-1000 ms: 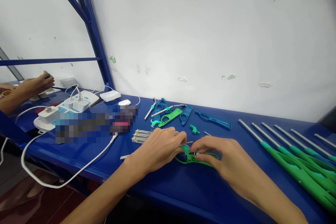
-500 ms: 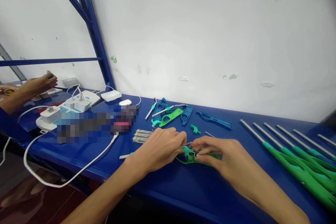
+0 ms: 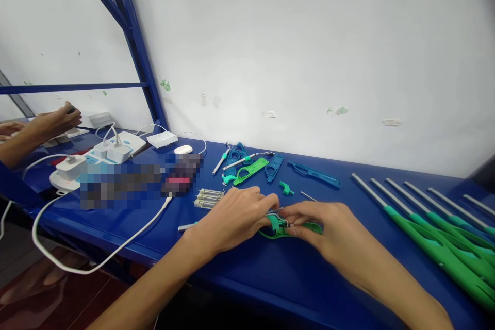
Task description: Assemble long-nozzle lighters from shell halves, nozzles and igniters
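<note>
A green lighter shell [image 3: 315, 228] lies near the table's front edge, with a teal part [image 3: 276, 223] and thin wires in it. My left hand [image 3: 240, 216] is closed on the shell's left end, its fingertips partly hidden. From the right, my right hand [image 3: 328, 221] pinches at the wires and the shell beside the teal part. A metal tube [image 3: 186, 227] sticks out left of my left hand. Behind my hands lie a loose teal trigger piece [image 3: 286, 188] and a thin metal rod [image 3: 308, 196].
Several clear cylinders [image 3: 209, 198] lie left of my hands. Behind are blue shells [image 3: 315, 174], a bright green shell [image 3: 251, 170] and tube assemblies. Several green lighters [image 3: 436, 247] lie right. A power strip [image 3: 65, 181] and white cable [image 3: 104, 269] are left, near another person's hand [image 3: 64, 119].
The view has shifted slightly. My right fingertips have closed in a little at the wires beside the teal part; my left hand has hardly moved.
</note>
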